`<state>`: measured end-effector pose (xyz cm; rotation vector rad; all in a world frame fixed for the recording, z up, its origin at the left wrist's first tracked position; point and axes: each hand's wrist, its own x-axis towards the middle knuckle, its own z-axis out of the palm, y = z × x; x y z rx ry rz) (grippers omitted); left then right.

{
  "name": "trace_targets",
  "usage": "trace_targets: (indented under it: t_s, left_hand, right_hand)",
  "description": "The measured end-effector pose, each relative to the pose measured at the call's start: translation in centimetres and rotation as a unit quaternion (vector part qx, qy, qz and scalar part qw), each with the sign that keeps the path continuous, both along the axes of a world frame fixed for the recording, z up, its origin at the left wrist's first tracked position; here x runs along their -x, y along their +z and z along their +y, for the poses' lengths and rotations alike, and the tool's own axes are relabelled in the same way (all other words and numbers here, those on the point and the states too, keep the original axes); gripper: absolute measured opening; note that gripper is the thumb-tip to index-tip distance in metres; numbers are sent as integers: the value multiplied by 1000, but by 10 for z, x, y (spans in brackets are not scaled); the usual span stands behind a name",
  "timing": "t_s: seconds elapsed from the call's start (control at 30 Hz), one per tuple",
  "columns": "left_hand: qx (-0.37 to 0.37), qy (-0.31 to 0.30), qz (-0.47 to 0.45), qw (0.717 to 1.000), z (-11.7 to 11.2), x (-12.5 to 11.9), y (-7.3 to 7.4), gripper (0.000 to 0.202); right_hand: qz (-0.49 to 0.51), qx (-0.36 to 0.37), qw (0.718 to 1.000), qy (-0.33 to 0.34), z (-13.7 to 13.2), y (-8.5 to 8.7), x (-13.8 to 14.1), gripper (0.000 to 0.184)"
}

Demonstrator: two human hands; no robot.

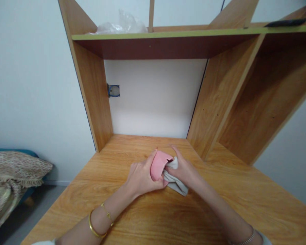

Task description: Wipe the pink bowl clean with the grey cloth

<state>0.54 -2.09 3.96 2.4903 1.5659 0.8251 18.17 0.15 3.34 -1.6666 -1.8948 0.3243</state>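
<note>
Left grip (142, 177) is wrapped round a pink container (159, 164), right grip (183, 171) round grey cloth (177, 186). Wiping seems underway; next, steady support is likely needed.

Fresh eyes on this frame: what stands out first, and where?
The pink object, held in the left hand over the middle of the wooden desktop. At its right edge, the right hand grips a pale grey cloth. Next, the crumpled clear plastic on the left part of the green-edged shelf above.
</note>
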Motion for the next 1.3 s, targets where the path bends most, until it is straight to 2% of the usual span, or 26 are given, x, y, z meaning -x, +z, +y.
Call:
trace_targets:
  t_s: [0.23, 0.37, 0.47, 0.6, 0.7, 0.8, 0.9, 0.97, 1.07, 1.17, 1.3]
  left_hand:
    - [12, 9, 35, 999, -1, -3, 1, 79]
    - [26, -1, 39, 999, 0, 0, -2, 77]
    - [26, -17, 38, 999, 2, 2, -2, 76]
    - [29, -26, 44, 998, 4, 5, -2, 74]
    - [37, -27, 27, 999, 7, 7, -3, 78]
    - [35, -20, -34, 999, 9, 9, -4, 81]
    - [34, -34, -106, 993, 10, 7, -9, 90]
    - [33, -56, -149, 987, 9, 4, -14, 95]
    - [34, -90, -212, 973, 9, 0, -20, 89]
    - [59, -100, -232, 966, 10, 1, -19, 80]
    - [42, -74, -183, 979, 9, 5, -10, 82]
  right_hand:
    - [-117, -85, 987, -63, -10, 8, 5, 79]
    - [-149, -115, 982, -16, -10, 6, 7, 78]
    - [-151, -86, 985, 4, -6, 1, 7, 75]
    - [-105, -15, 994, 33, -3, -6, 5, 68]
    - [-45, -25, 998, 37, -2, -8, 4, 62]
    - [40, -53, 998, 3, 1, -11, 3, 60]
    - [152, -80, 985, -25, 8, -15, 2, 55]
    - [218, -89, 972, -21, 12, -18, 3, 49]
    - [277, -71, 958, 0, 16, -22, 6, 42]
    - [277, -38, 960, 8, 14, -20, 8, 49]
    - [169, -25, 985, -31, 7, -10, 6, 68]
